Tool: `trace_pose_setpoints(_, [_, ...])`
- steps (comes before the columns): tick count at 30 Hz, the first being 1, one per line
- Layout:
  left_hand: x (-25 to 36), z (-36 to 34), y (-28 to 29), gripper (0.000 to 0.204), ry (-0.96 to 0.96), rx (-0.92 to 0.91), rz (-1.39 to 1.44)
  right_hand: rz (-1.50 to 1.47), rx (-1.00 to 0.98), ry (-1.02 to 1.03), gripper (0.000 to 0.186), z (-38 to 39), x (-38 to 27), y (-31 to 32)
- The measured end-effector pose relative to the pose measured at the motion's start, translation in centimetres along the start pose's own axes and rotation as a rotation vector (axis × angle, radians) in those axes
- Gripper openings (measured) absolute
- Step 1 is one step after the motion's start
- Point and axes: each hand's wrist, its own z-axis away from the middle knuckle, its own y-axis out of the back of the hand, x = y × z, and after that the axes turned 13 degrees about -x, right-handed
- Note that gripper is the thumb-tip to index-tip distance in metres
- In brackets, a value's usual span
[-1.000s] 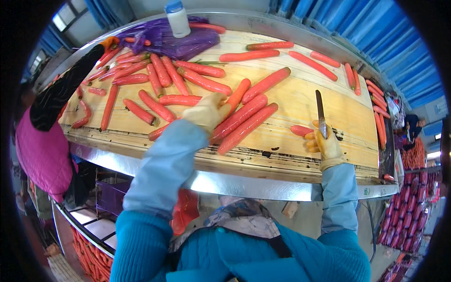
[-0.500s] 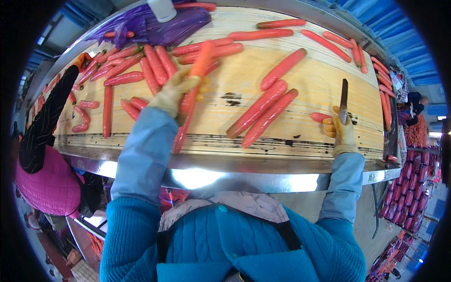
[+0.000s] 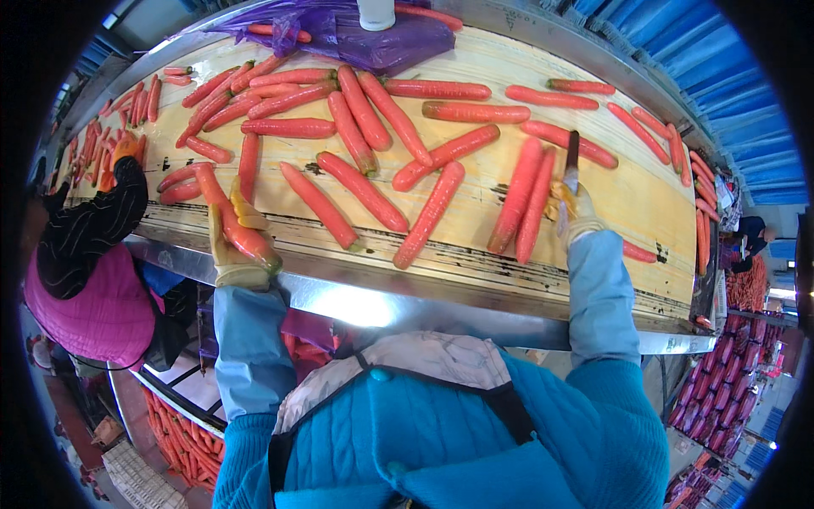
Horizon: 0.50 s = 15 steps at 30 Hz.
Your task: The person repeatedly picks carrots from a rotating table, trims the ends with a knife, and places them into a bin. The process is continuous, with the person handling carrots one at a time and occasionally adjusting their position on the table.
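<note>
At the table's near edge, my left hand (image 3: 240,233), in a yellowish glove, is closed around a carrot (image 3: 231,210), its thick end pointing toward me. My right hand (image 3: 571,210), gloved the same way, grips a knife (image 3: 572,159) with the dark blade tip pointing away from me. Just left of it lie two carrots side by side, the outer carrot (image 3: 515,197) and the inner carrot (image 3: 534,208). Whether the right fingers touch the inner one I cannot tell. Between my hands several loose carrots (image 3: 365,191) rest on the board.
A pile of carrots (image 3: 288,97) covers the table (image 3: 458,280) at left of middle. Behind it lies purple plastic film (image 3: 339,38) with a white bottle (image 3: 376,15). A co-worker's orange-gloved hand (image 3: 127,148) is at the far left. More carrots line the right edge.
My left hand has moved left and closer to the near edge, holding a carrot. My right hand has moved left with the knife, beside the two carrots. The view has shifted leftward.
</note>
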Motion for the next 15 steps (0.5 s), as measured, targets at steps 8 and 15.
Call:
trace_pose_setpoints(8, [0.6, -0.3, 0.6, 0.063, -0.103, 0.076, -0.298, 0.370, -0.064, 0.314, 0.038, -12.2, -5.4, -9.4])
trace_pose_setpoints(15, [3.3, 0.1, 2.1, 0.066, -0.185, 0.098, -0.223, 0.664, -0.145, 0.230, 0.041, -18.0, -4.7, -16.6])
